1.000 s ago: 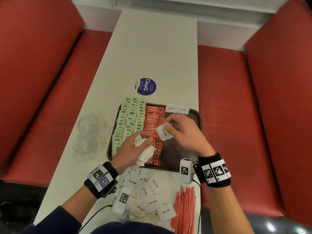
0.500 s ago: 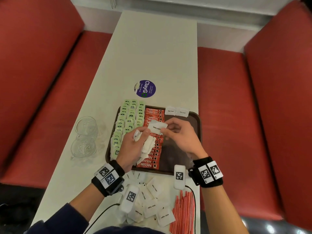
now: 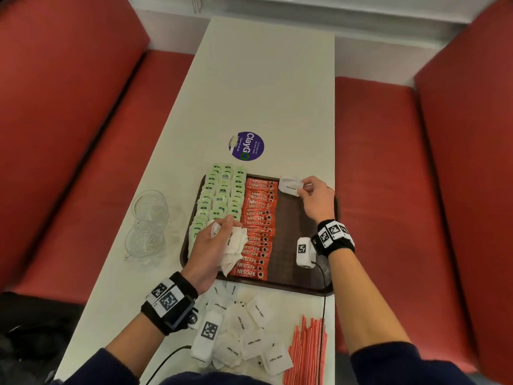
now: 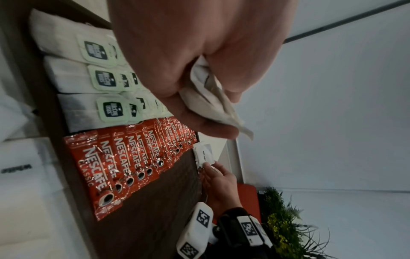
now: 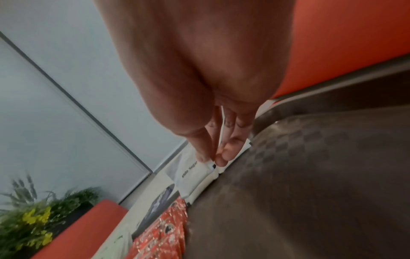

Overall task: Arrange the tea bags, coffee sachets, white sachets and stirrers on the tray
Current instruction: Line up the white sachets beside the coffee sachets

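Note:
A dark brown tray holds rows of green tea bags on its left and a column of red coffee sachets beside them. My left hand hovers over the tea bags and coffee, gripping a bunch of white sachets. My right hand is at the tray's far edge, pinching one white sachet by its corner, over other white sachets lying there. Loose white sachets are piled on the table in front of the tray, next to a bundle of red stirrers.
Two clear glass cups stand on the white table left of the tray. A round purple sticker lies beyond the tray. Red bench seats flank the table. The tray's right half is bare.
My right hand took a white sachet from the bunch in my left hand and carried it to the tray's far edge. My left hand stayed over the tea bags and coffee.

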A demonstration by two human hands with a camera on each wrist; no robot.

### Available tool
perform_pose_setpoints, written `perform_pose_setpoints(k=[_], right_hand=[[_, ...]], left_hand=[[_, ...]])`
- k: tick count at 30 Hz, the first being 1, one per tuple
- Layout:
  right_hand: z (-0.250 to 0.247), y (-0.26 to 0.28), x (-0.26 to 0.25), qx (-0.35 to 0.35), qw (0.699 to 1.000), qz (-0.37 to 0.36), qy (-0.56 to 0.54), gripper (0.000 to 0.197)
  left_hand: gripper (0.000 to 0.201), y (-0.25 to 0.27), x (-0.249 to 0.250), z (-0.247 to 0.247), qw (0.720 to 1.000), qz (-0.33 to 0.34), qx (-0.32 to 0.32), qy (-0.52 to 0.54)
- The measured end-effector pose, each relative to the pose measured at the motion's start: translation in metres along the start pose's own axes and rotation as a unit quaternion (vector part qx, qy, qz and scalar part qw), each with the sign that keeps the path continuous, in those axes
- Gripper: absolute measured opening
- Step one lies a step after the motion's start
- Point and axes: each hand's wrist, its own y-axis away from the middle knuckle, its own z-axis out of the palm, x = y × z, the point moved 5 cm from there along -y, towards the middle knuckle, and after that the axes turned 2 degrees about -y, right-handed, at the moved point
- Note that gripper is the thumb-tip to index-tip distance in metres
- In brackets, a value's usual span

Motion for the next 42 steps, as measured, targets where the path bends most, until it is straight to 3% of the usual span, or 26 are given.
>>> perform_pose_setpoints(k=[6, 12, 16, 19, 22, 25, 28, 31, 37, 42], right_hand=[[0.010, -0.003, -0.002, 0.026, 0.999, 0.011, 0.015, 0.014], [0.016, -0.005, -0.007, 0.052, 0.997, 0.016, 0.052, 0.020], [0.013, 0.002, -0.014, 0.078, 0.995, 0.018, 0.063, 0.024], [0.003, 0.017, -0.037, 0.102, 0.994, -0.021, 0.026, 0.022], [-0.005, 0.049, -0.073, 0.047, 0.996, -0.037, -0.062, 0.023], [-0.009, 0.091, -0.107, -0.107, 0.985, -0.056, -0.120, 0.029], [-0.007, 0.122, -0.122, -0.228, 0.964, -0.087, -0.102, 0.019], [-0.010, 0.133, -0.117, -0.239, 0.963, -0.102, -0.073, 0.005], [-0.017, 0.146, -0.107, -0.194, 0.944, -0.012, -0.267, 0.006], [-0.023, 0.149, -0.093, -0.201, 0.950, -0.008, -0.237, 0.012]], left_hand=[[0.041, -0.001, -0.002, -0.008, 0.999, -0.030, -0.014, 0.039], [0.022, -0.001, 0.000, -0.008, 0.995, -0.047, -0.041, 0.072], [0.027, -0.001, 0.002, -0.006, 0.995, -0.039, -0.070, 0.064], [0.030, 0.000, 0.005, -0.005, 0.996, -0.026, -0.075, 0.044], [0.033, 0.002, 0.006, -0.002, 0.997, -0.011, -0.073, 0.038], [0.036, 0.003, 0.008, 0.003, 0.997, 0.011, -0.069, 0.027], [0.031, 0.007, 0.014, 0.009, 0.996, 0.055, -0.071, -0.027], [0.030, 0.013, 0.018, 0.014, 0.990, 0.088, -0.087, -0.070], [0.038, 0.018, 0.020, 0.015, 0.990, 0.085, -0.094, -0.065], [0.028, 0.012, 0.028, 0.007, 0.985, 0.111, -0.074, -0.109]])
